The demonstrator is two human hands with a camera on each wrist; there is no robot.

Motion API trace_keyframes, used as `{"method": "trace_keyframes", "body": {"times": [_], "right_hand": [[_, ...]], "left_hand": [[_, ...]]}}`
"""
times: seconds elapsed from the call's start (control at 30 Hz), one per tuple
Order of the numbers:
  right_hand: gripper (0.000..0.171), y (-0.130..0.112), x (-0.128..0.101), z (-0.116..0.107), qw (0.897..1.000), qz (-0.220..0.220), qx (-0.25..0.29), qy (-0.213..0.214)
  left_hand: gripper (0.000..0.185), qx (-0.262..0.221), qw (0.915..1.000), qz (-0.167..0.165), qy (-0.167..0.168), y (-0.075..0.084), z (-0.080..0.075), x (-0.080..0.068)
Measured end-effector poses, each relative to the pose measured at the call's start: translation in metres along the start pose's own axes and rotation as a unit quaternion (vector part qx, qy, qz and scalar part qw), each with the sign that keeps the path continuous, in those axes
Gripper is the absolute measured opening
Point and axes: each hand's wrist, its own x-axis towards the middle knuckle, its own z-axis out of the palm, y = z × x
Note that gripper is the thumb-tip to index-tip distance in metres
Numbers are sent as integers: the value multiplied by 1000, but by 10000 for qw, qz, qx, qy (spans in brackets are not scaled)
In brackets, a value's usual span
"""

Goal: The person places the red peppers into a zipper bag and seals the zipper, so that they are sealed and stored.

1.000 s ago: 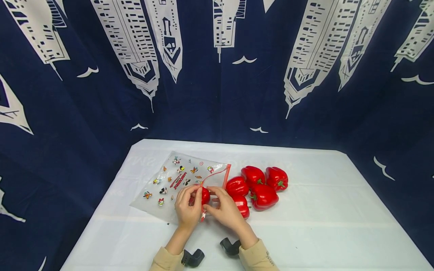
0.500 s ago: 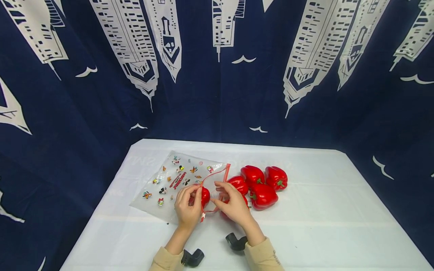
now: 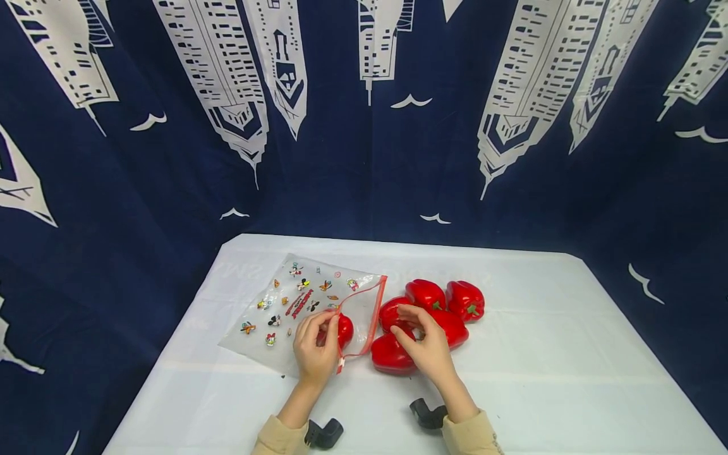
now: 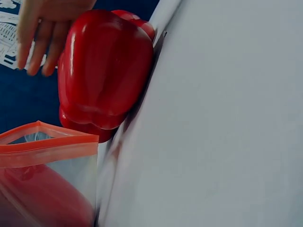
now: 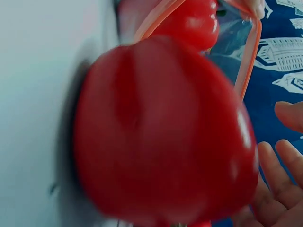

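Observation:
My left hand (image 3: 315, 347) pinches the upper lip of a clear zip bag (image 3: 290, 284) with a red-edged mouth and cartoon prints. A red bell pepper (image 3: 345, 330) lies inside the bag near the mouth, partly covered by that hand; the right wrist view shows the bagged pepper (image 5: 196, 23) behind the held-up rim. Over the loose peppers hovers my right hand (image 3: 425, 341), thumb and fingers spread, holding nothing. Below it, by the bag's mouth, lies the nearest loose pepper (image 3: 392, 355), large in the right wrist view. The bag mouth gapes to the right.
Several more red bell peppers cluster right of the bag, among them a back-right one (image 3: 465, 301) and a back one (image 3: 425, 293). All lie on a white-covered table (image 3: 540, 328). A dark blue printed cloth (image 3: 364, 170) hangs behind. Black mounts (image 3: 324, 434) sit at both wrists.
My right hand has drawn away from the bagged pepper and moved right, over the loose peppers. The bag mouth now shows uncovered. My left hand has stayed at the bag's lip.

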Motion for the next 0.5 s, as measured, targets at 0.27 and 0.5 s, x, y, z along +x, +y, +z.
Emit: {"method": "trace_keyframes", "body": {"times": [0.27, 0.5], "right_hand": [[54, 12, -15, -13, 9994, 138, -332, 17], [63, 18, -28, -12, 9965, 358, -752, 42]], "left_hand": [[23, 21, 10000, -16, 18, -21, 1, -13], [19, -14, 9999, -102, -53, -30, 0, -20]]}}
